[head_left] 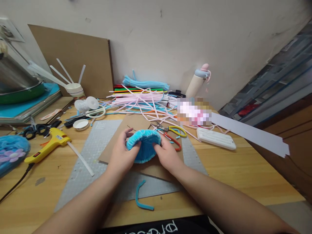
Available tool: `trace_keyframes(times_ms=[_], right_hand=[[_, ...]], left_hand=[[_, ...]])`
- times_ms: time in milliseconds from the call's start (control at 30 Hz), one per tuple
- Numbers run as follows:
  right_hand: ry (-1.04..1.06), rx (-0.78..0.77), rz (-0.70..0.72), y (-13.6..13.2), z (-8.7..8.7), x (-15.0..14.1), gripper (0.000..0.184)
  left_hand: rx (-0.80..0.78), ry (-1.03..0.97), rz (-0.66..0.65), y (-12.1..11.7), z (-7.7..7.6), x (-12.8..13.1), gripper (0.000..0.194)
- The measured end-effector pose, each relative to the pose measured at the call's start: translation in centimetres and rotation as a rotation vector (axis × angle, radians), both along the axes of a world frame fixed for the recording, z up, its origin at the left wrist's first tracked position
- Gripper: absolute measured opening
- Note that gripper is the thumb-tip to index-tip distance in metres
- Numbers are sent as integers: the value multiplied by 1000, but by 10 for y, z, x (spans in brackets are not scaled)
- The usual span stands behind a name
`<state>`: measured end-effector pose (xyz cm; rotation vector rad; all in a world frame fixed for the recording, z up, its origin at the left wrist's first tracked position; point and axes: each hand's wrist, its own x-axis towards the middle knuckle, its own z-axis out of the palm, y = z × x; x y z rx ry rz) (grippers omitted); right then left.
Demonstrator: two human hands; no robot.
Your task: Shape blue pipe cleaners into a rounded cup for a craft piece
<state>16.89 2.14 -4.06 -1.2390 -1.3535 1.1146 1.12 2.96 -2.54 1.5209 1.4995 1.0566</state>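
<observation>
Both hands grip a bowl-shaped piece of blue pipe cleaners, tilted so that its hollow side faces me. My left hand pinches the left rim, thumb inside and fingers behind. On the right rim my right hand does the same, its thumb inside the hollow. Beneath the piece lies a cardboard sheet on a grey cutting mat. Just beyond my right hand are red-and-yellow-handled pliers. A bent blue pipe cleaner rests nearer to me.
A yellow glue gun with its cord lies at left, near black scissors and a blue fuzzy item. Bundled pipe cleaners, a paper cup and a bottle stand behind. A white power bank is at right.
</observation>
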Motion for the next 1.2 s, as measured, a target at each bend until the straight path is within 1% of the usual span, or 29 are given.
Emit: trace_keyframes(times_ms=[67,133,233,300,367,433,467,500,533,600,667,700,767,800,833,900,967,1067,1200], right_hand=[[-34,47,49,0,1,1,32],[1,39,84,0,2,1,35],[142,-29,142,-1,1,0,36],[274,-79,164,-2,0,-1,35],[407,-110,167,-3,1,-2,46],[504,-128,156,-4,2,-3,63],[520,-132,138,-3,3,-2,69],[504,-130,108,-3,3,0,72],[454,-120,75,-2,4,2,71],[277,-80,43,0,4,7,66],[108,-35,92,-1,5,12,63],[65,-19,137,-2,5,13,63],[85,-4,207,-4,6,13,64],[140,-6,223,-6,7,13,66],[214,-15,233,-7,7,11,67],[366,-58,263,-9,7,8,66],[472,-102,301,-9,6,5,63],[480,-104,292,-6,3,4,57],[430,-99,271,-5,3,6,57]], left_hand=[[9,66,-12,1,3,-2,34],[-29,97,7,3,3,-4,25],[-95,37,60,7,-1,-7,26],[-130,-56,57,9,-4,-6,26],[-167,-234,14,8,-8,-4,34],[-215,-448,-85,6,-9,0,48],[-229,-510,-132,5,-9,1,55],[-217,-516,-156,4,-9,2,60],[-171,-455,-154,4,-8,1,65],[13,-204,-110,4,-3,-1,69],[192,52,-114,4,2,-6,67],[224,143,-149,4,4,-7,60],[176,238,-196,5,7,-10,37],[129,250,-184,5,7,-10,28],[87,247,-155,6,6,-11,23],[43,215,-83,7,3,-11,24],[31,187,-53,9,0,-11,28],[29,193,-59,11,-1,-13,29],[-20,220,-73,12,0,-16,32]])
